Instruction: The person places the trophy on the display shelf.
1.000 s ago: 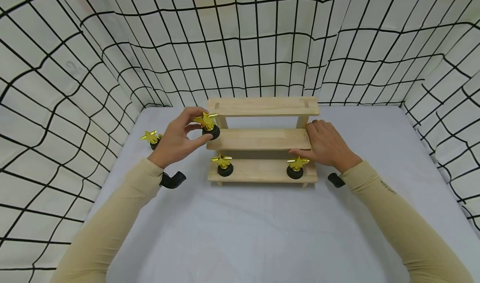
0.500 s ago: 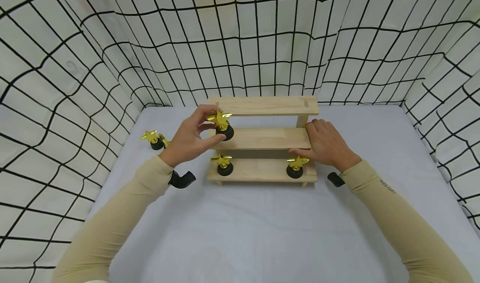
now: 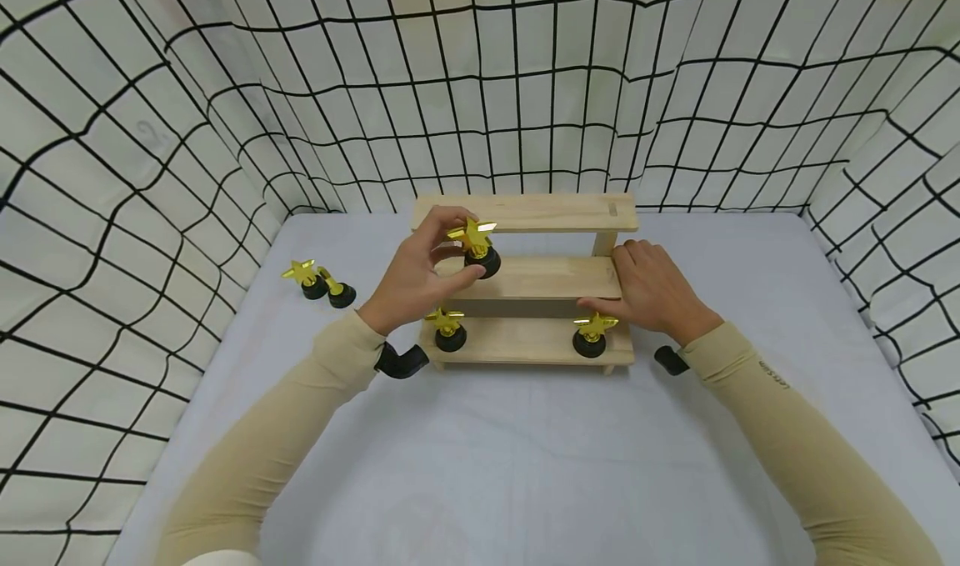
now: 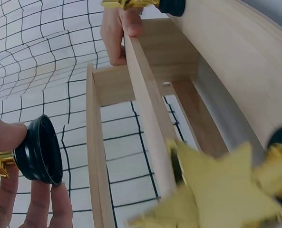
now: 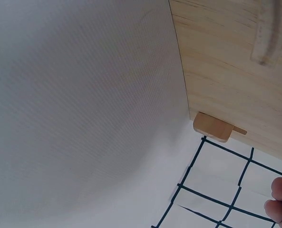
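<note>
My left hand pinches a gold star trophy by its black base, between thumb and fingers. In the left wrist view the base is tilted and apart from the wood. The trophy hangs over the left half of the middle board of a three-tier wooden shelf rack. At the rack's right end, my right hand grips the middle board, thumb along its front edge; its fingertips show in the right wrist view. Two more star trophies stand on the bottom board, one left, one right.
Two other star trophies are on the white-covered table at left, one upright and one tipped over or leaning. Black grid netting surrounds the table at the back and sides. Black wrist devices sit below the cuffs.
My left hand has carried the trophy rightward from the rack's left end to over the middle board, uncovering the second table trophy. My right hand has stayed in place.
</note>
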Motion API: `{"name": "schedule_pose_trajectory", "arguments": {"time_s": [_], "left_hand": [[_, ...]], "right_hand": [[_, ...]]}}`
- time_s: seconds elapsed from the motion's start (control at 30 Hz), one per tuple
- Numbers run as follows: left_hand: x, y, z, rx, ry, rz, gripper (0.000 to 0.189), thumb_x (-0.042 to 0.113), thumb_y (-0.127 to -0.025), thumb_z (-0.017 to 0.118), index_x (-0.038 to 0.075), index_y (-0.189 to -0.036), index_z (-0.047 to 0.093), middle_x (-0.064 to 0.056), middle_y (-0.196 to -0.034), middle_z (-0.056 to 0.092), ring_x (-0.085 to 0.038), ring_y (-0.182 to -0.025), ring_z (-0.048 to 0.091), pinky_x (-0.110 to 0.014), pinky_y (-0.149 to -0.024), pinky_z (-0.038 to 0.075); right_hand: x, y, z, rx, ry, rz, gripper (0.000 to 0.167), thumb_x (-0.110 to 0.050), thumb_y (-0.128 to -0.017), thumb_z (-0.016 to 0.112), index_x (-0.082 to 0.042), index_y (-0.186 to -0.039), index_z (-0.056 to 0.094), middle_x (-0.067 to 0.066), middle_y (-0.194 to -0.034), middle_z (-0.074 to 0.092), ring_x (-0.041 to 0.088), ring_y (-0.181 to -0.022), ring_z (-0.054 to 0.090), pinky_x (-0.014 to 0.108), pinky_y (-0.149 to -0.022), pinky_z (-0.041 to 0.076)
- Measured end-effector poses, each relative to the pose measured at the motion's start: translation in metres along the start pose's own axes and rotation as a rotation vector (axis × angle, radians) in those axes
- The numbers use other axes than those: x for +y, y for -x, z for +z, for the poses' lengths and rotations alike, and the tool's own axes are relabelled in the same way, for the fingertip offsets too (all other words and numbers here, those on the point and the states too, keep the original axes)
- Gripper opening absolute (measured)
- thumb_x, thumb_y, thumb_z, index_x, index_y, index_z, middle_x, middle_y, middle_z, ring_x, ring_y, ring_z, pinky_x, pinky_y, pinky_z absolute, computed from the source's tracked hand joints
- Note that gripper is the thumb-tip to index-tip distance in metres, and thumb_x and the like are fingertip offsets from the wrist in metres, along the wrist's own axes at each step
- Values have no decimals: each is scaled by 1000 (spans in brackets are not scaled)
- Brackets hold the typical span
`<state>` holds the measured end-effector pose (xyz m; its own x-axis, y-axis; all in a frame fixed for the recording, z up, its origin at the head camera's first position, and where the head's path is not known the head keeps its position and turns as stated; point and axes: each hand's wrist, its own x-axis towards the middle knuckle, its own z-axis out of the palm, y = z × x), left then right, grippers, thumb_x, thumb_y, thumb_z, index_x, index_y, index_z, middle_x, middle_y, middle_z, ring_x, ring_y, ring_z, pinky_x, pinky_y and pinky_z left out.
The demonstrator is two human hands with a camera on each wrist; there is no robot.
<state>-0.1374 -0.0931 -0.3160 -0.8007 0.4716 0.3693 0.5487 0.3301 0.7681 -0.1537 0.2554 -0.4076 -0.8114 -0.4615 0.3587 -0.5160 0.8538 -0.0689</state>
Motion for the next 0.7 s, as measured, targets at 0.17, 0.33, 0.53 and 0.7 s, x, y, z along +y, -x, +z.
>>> {"name": "schedule_pose_trajectory", "arguments": {"time_s": [0.17, 0.33, 0.53, 0.7], "left_hand": [[6, -7, 16, 7, 70, 13, 56, 0, -90, 76, 6, -137, 47, -12, -140, 54, -26, -127, 61, -42, -110, 56], [12, -13, 29, -6, 112, 8, 55, 0, -90, 76, 8, -137, 47, -12, -136, 57, -25, -121, 62, -40, -109, 56], [17, -20, 45, -7, 124, 8, 55, 1, -91, 75, 9, -137, 47, -12, -135, 57, -26, -123, 62, -36, -109, 57], [20, -25, 57, -13, 148, 13, 55, -1, -91, 74, 7, -138, 46, -13, -139, 55, -28, -125, 62, -35, -110, 56]], "right_hand": [[-1, 0, -1, -9, 4, 0, 77, -71, -77, 75, 2, -95, 59, 11, -75, 56, 27, -71, 50, 36, -64, 41], [-1, -1, -1, -15, -4, 5, 76, -71, -77, 74, 2, -94, 58, 10, -75, 54, 27, -71, 50, 36, -64, 40], [-2, -2, -1, -55, -5, 33, 78, -74, -81, 70, 1, -99, 59, 10, -78, 54, 26, -74, 50, 37, -67, 41], [-2, -2, -1, -77, -12, 50, 79, -75, -82, 68, 1, -102, 58, 10, -80, 55, 26, -76, 50, 38, -69, 42]]}}
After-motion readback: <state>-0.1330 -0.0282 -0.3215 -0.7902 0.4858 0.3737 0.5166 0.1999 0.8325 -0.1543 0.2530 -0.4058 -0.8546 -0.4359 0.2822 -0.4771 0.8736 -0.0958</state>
